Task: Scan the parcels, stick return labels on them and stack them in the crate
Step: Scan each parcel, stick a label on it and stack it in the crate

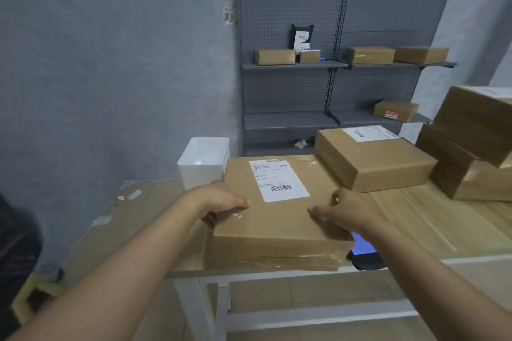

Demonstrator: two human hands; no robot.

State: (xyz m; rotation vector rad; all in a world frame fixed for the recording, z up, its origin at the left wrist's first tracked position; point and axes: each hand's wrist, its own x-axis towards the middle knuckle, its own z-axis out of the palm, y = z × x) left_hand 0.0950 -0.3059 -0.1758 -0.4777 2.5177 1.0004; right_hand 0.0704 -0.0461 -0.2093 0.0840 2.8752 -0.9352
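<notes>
Left hand [221,199] grips the left edge of the parcel [279,219]: thumb on the top face, fingers curled under the side. Right hand [343,213] holds the right edge, thumb and curled fingers on the top face.

The parcel is a flat brown carton sealed with clear tape. It sits at the near edge of the table [443,230], between the two hands. A white label [278,180] is stuck on its top face, bearing two barcodes, one at the top edge and one lower down; the printed text is too small to read.

A dark scanner [365,253] with a lit blue screen lies just beside the parcel's right corner. A white bin [203,160] stands behind the parcel's left corner. A second box [374,158] with its own barcode label lies further back.
</notes>
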